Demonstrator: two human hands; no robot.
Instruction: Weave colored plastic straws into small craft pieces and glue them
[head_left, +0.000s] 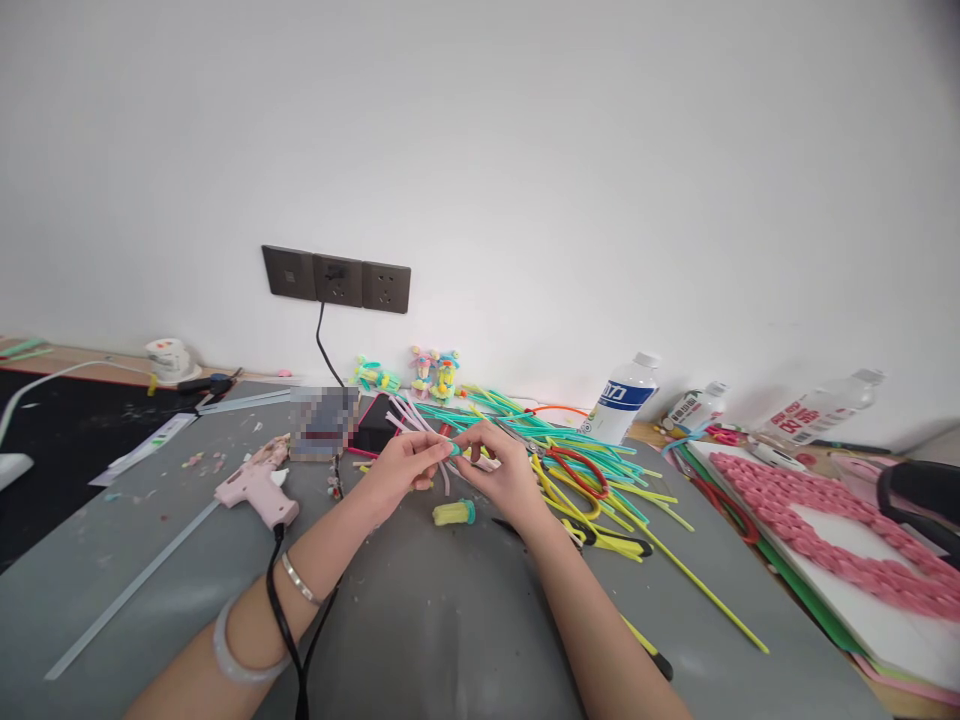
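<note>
Pinching one teal piece (454,450); one yellow-teal bundle (451,513), three bottles (619,402).

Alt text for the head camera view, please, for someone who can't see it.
A person's left hand and right hand hold a small teal piece over a gray mat. A yellow-and-teal bundle lies nearer the viewer, a pink glue gun at left, and yellow and teal stems spread right.
</note>
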